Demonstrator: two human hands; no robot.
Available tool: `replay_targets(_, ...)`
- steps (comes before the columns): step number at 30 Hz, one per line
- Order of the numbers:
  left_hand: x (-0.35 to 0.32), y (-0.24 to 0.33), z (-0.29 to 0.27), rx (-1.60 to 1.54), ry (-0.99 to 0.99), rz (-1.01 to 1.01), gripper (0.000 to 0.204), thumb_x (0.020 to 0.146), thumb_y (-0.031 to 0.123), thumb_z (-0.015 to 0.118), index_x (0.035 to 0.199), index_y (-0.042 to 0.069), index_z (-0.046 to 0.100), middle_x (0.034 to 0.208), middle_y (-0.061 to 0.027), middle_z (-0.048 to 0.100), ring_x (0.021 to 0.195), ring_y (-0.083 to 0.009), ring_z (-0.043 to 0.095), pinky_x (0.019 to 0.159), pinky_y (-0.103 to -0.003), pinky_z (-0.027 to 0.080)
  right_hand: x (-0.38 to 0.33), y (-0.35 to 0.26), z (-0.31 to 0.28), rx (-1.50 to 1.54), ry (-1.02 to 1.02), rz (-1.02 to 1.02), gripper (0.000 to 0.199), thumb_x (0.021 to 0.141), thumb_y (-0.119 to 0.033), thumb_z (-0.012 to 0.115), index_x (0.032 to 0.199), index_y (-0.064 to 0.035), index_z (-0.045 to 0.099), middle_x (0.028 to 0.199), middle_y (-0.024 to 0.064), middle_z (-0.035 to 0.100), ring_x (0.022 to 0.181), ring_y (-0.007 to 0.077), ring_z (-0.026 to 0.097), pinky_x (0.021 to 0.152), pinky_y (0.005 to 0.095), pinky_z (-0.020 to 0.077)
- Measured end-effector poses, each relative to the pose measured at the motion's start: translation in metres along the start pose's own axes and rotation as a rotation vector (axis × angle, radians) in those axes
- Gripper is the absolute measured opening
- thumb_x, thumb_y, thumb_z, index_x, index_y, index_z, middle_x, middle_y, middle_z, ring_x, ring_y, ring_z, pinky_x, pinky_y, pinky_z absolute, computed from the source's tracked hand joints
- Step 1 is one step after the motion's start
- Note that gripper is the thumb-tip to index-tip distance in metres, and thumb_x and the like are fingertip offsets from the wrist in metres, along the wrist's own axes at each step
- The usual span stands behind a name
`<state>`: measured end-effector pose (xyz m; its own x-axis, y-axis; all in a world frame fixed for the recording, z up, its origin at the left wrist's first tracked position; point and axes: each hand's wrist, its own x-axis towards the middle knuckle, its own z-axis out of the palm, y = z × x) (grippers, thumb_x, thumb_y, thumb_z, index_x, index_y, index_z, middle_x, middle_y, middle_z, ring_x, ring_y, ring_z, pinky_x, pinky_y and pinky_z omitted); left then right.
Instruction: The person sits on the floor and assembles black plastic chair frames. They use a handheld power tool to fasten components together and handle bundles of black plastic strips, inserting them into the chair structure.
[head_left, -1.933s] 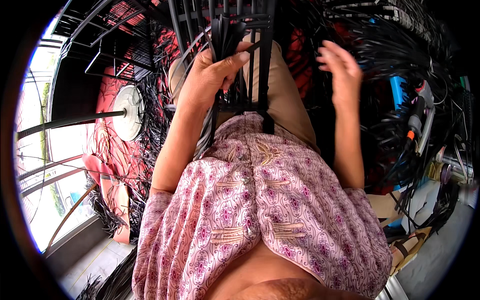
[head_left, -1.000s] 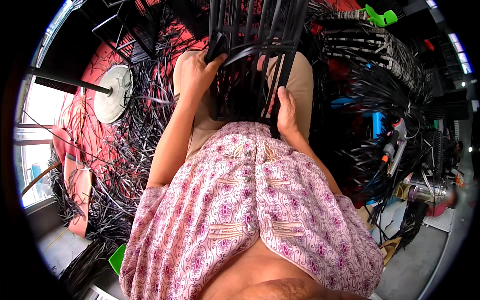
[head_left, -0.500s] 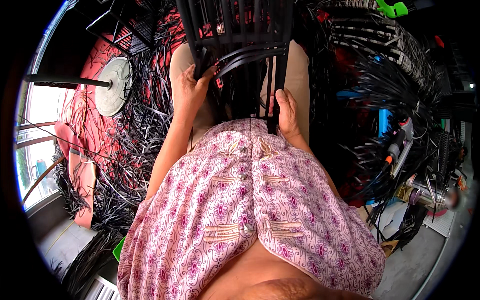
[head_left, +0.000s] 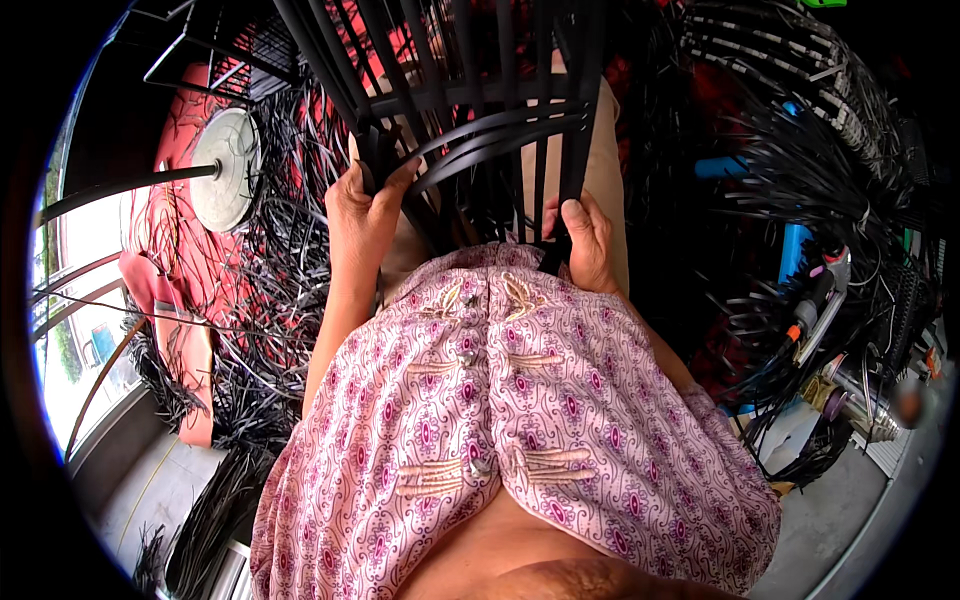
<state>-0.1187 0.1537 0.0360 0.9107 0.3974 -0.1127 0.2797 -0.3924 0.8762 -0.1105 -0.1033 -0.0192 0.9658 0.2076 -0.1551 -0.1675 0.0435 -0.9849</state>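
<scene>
A black frame strung with flat black strips stands between my knees, its lower end near my lap. My left hand is closed round its left side, the thumb beside the loose ends of several curved strips. These strips bow across to the right bar, where they pass round or through it. My right hand grips the lower part of the right bar, thumb on the near face. Some of its fingers are hidden behind the bar.
Heaps of loose black strips cover the red floor on my left, beside a round grey base with a pole. On my right lie a bundle of black strips, a tool with an orange tip and a woven piece.
The frame's top has swung to the left and come nearer, so it now leans. My left hand has shifted slightly left and down; my right hand has slid slightly lower, both still gripping.
</scene>
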Motion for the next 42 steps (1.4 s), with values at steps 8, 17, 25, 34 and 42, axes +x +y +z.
replay_targets(8, 0.004, 0.003, -0.004, -0.341, -0.122, 0.052, 0.019, 0.084, 0.010, 0.075, 0.098, 0.000, 0.068, 0.083, 0.0029, 0.066, 0.076, -0.0041, 0.057, 0.071, -0.019, 0.046, 0.003, -0.017, -0.012, -0.081, 0.006, 0.018, 0.035, 0.100, -0.031, 0.049, 0.103, 0.0010, 0.062, 0.076, 0.0026, 0.059, 0.073, 0.0103, 0.054, 0.070, 0.0257, 0.0445)
replay_targets(17, -0.041, 0.038, -0.061, -0.509, 0.289, 0.248, 0.008, 0.090, 0.010, 0.065, 0.092, 0.006, 0.060, 0.064, 0.0044, 0.049, 0.053, -0.0024, 0.038, 0.047, -0.020, 0.026, 0.011, -0.009, -0.028, -0.196, -0.017, -0.154, 0.040, 0.098, -0.029, 0.056, 0.121, 0.0038, 0.058, 0.098, 0.0069, 0.067, 0.092, 0.0135, 0.061, 0.087, 0.0255, 0.0467)
replay_targets(25, -0.086, 0.084, -0.028, -0.391, -0.249, 0.136, 0.028, 0.092, 0.022, 0.060, 0.098, -0.004, 0.065, 0.063, 0.0019, 0.051, 0.051, -0.0042, 0.036, 0.048, -0.021, 0.025, -0.001, -0.053, -0.095, -0.311, 0.467, -0.315, 0.037, 0.092, -0.023, 0.064, 0.121, -0.0016, 0.060, 0.114, 0.0109, 0.064, 0.105, 0.0180, 0.060, 0.093, 0.0310, 0.0467)
replay_targets(34, -0.012, 0.050, 0.003, -0.328, -0.279, 0.165, 0.024, 0.089, 0.030, 0.069, 0.087, 0.007, 0.073, 0.057, 0.0064, 0.049, 0.048, -0.0024, 0.042, 0.046, -0.020, 0.032, -0.075, -0.109, -0.326, -1.651, 1.117, 0.277, 0.055, 0.085, -0.041, 0.065, 0.126, -0.0059, 0.057, 0.120, 0.0212, 0.060, 0.115, 0.0387, 0.055, 0.096, 0.0475, 0.0452)
replay_targets(42, -0.002, 0.048, 0.004, -0.564, -0.262, -0.053, 0.017, 0.086, 0.019, 0.072, 0.094, 0.004, 0.070, 0.069, -0.0009, 0.063, 0.050, -0.0056, 0.049, 0.045, -0.019, 0.034, -0.066, -0.100, -0.348, -1.504, 0.922, 0.463, 0.068, 0.074, -0.053, 0.066, 0.120, -0.0021, 0.062, 0.120, 0.0218, 0.063, 0.113, 0.0392, 0.058, 0.095, 0.0459, 0.0435)
